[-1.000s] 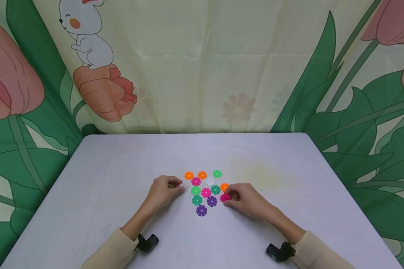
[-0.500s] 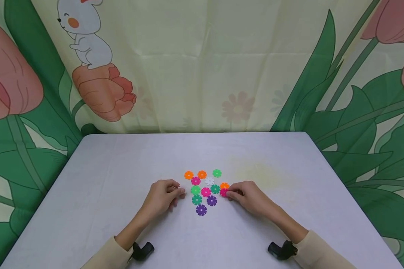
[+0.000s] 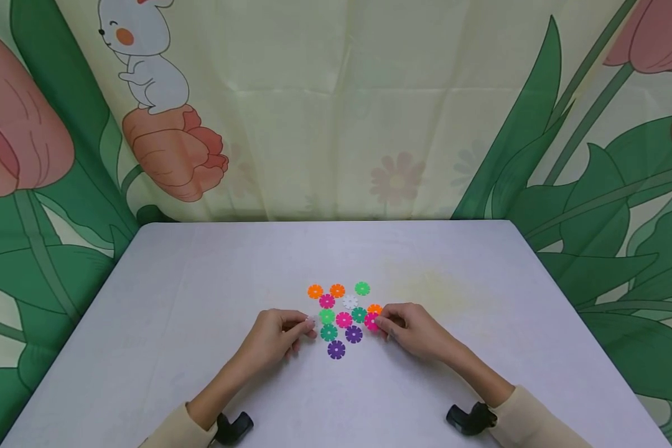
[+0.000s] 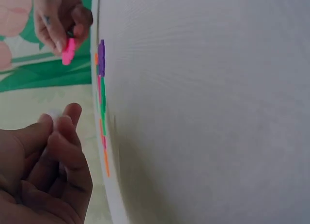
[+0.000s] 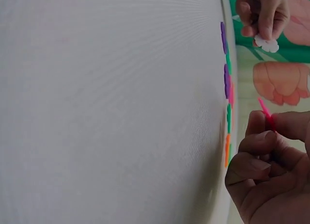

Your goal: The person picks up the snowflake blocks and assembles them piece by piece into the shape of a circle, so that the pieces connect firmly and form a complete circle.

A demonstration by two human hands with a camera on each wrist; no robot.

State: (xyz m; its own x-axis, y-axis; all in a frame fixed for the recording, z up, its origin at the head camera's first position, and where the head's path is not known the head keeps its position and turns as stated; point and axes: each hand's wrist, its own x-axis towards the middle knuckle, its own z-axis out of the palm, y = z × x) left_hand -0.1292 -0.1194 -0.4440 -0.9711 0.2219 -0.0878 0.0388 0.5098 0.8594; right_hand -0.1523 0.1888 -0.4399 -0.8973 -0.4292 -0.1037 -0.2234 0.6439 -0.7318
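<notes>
Pink, thin and apparently plastic, a notched flower-shaped disc (image 3: pixel 372 321) is lifted off the white-covered desk (image 3: pixel 201 280) in the right hand (image 3: pixel 415 328), nipped between thumb and fingertip with the other fingers curled in. The left hand (image 3: pixel 277 336) pinches a white flower-shaped disc (image 5: pixel 267 43) the same way, its fingertips closed on one side of the rim and the white disc also raised above the desk. The two held discs are apart. Gripping by one edge suits such flat pieces, I judge: it leaves the far rim and its notches uncovered, while a fuller grasp would hide them.

Between the hands, a loose cluster lies flat: orange notched discs (image 3: pixel 337 290), light green notched discs (image 3: pixel 327 316), teal notched discs (image 3: pixel 328 332), purple notched discs (image 3: pixel 354 334), more pink ones and another white one. Spread mostly side by side, they probably stay easy to tell apart and pick singly; the hands' places at either side likely keep the whole group visible and within reach.
</notes>
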